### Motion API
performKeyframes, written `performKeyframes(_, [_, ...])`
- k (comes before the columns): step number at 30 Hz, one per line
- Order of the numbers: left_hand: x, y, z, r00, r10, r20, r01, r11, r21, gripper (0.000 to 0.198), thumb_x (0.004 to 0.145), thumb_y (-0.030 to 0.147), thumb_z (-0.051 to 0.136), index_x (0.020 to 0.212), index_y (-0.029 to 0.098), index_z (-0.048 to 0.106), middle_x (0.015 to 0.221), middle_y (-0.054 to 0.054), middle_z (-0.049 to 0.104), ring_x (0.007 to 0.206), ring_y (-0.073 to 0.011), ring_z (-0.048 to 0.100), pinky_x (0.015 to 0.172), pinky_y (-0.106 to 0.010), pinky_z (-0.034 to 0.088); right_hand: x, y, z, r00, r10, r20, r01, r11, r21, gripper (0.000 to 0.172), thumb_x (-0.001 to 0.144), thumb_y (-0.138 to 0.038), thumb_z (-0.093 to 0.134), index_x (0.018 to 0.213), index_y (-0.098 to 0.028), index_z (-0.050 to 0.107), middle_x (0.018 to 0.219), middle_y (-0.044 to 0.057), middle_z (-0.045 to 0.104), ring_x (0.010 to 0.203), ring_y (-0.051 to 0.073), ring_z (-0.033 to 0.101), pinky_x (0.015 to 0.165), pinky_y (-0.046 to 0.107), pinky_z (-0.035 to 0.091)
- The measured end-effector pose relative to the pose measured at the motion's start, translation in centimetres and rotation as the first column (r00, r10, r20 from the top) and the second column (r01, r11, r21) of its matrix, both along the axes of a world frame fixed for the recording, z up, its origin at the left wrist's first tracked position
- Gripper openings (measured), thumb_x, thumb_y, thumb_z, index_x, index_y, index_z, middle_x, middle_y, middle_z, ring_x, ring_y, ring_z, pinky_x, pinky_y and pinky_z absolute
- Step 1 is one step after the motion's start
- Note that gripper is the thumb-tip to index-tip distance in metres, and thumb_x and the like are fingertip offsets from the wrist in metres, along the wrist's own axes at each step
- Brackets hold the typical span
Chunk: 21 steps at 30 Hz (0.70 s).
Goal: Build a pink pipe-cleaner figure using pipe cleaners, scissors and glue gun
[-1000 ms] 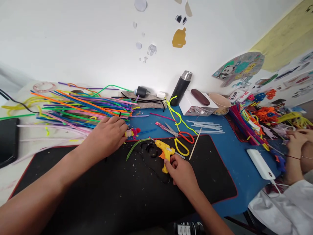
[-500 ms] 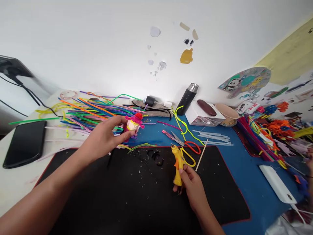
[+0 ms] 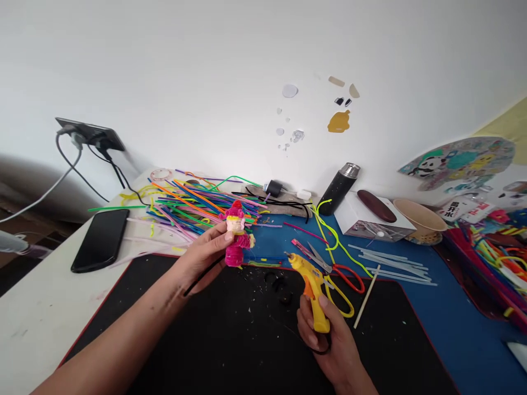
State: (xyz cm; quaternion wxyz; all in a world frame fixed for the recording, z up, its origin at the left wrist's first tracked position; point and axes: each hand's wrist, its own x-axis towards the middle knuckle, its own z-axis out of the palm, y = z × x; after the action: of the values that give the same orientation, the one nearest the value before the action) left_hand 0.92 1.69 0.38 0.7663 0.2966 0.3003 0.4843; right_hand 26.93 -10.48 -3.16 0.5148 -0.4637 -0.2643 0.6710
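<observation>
Upright in my left hand [image 3: 208, 249] is a small pipe-cleaner figure [image 3: 234, 257], magenta with a pale face and a red tip on its head. Thumb and fingers pinch it from the left side, above the black mat [image 3: 197, 340]. A black strand [image 3: 201, 278] trails down from behind it across my wrist. My right hand [image 3: 329, 329] is wrapped around the handle of a yellow glue gun [image 3: 310, 282], whose nozzle points up and left towards the figure, some distance apart. Red-handled scissors [image 3: 346, 277] lie just behind the gun. Short black curled pieces [image 3: 280, 285] rest between both hands.
Many coloured pipe cleaners [image 3: 193, 197] are heaped at the back left, near a phone [image 3: 101, 240]. Behind the mat stand a black thermos [image 3: 338, 189], a white box [image 3: 373, 216] and a bowl [image 3: 420, 219]. Clear glue sticks [image 3: 395, 266] and a wooden stick [image 3: 366, 297] lie right.
The figure has been turned upright to face me more, showing its body. The glue gun is tilted further left, with my fingers now around its handle. My view has swung left.
</observation>
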Motion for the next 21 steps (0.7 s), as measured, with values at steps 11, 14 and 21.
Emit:
performKeyframes(11, [-0.5, -0.1, -1.3, 0.999, 0.032, 0.044, -0.026, 0.991, -0.132, 0.038, 0.084, 0.047, 0.091, 0.106, 0.019, 0.079, 0.098, -0.009, 0.083, 0.091, -0.0227, 0.081, 0.064, -0.022, 0.066, -0.5, 1.4, -0.5, 0.996, 0.064, 0.064, -0.066, 0.997, 0.029, 0.047, 0.091, -0.066, 0.072, 0.102, -0.022, 0.061, 0.069, -0.002, 0.064, 0.038, 0.011, 0.056, 0.035, 0.02, 0.035])
performKeyframes(14, [-0.8, -0.2, -1.4, 0.997, 0.034, 0.067, -0.023, 0.987, -0.16, 0.039, 0.08, 0.046, 0.095, 0.106, 0.021, 0.079, 0.096, -0.007, 0.083, 0.088, -0.0213, 0.081, 0.062, -0.02, 0.066, -0.6, 1.5, -0.5, 0.993, 0.048, 0.104, -0.051, 0.998, 0.026, 0.049, 0.089, -0.067, 0.073, 0.101, -0.021, 0.06, 0.069, -0.001, 0.067, 0.033, 0.009, 0.05, 0.032, 0.019, 0.031])
performKeyframes(21, [-0.6, -0.3, -1.5, 0.998, 0.06, 0.031, -0.054, 0.985, -0.164, 0.042, 0.077, 0.044, 0.097, 0.106, 0.019, 0.079, 0.095, -0.007, 0.082, 0.084, -0.022, 0.082, 0.054, -0.018, 0.064, -1.1, 1.8, 0.6, 0.989, 0.077, 0.126, -0.083, 0.996, 0.044, 0.044, 0.088, -0.058, 0.08, 0.086, -0.021, 0.055, 0.065, -0.004, 0.06, 0.036, 0.006, 0.047, 0.035, 0.017, 0.026])
